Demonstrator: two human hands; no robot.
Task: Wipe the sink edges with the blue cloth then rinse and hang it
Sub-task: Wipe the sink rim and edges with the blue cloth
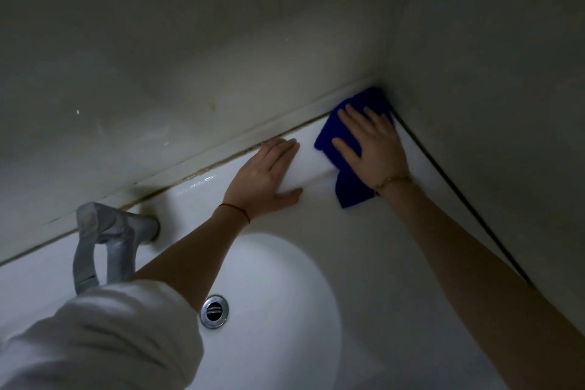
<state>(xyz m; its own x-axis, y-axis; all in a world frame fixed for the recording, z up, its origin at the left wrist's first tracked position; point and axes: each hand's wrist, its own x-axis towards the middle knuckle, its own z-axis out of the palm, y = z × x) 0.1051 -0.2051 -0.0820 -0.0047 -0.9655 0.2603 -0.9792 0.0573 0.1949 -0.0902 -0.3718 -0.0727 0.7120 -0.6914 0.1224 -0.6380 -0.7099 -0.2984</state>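
Observation:
The blue cloth lies flat on the white sink's back ledge, in the far right corner where two walls meet. My right hand presses down on the cloth with fingers spread; cloth shows above the fingertips and below the wrist. My left hand rests flat on the ledge just left of the cloth, fingers together, holding nothing. The round basin with its metal drain sits below both forearms.
A grey tap stands on the back ledge at left, near my white sleeve. Dark grime runs along the seam between ledge and back wall. The right wall closes in tight beside the cloth.

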